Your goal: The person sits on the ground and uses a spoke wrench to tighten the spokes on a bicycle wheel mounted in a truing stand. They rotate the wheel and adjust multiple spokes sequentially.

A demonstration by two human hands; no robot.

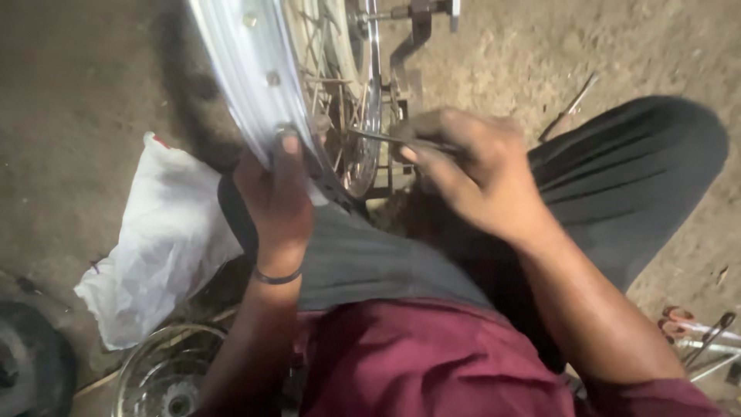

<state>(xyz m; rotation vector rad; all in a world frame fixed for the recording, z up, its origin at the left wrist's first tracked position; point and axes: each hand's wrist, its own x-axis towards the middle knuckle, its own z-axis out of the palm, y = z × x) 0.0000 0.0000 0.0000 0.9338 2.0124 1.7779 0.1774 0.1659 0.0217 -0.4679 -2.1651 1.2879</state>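
A shiny metal bicycle wheel rim (239, 69) with thin spokes stands upright in front of me, resting against my lap. My left hand (274, 197) grips the rim's lower edge, thumb over the metal. My right hand (471, 174) pinches a thin metal spoke (378, 137) that points left into the wheel, near the hub (356, 23). A dark band circles my left wrist. My knees in dark trousers frame the wheel.
A crumpled white plastic bag (166, 239) lies on the dirt ground at the left. Another chrome rim (166, 371) lies at the bottom left beside a black tyre (31, 363). Metal rods and tools (702, 332) lie at the lower right.
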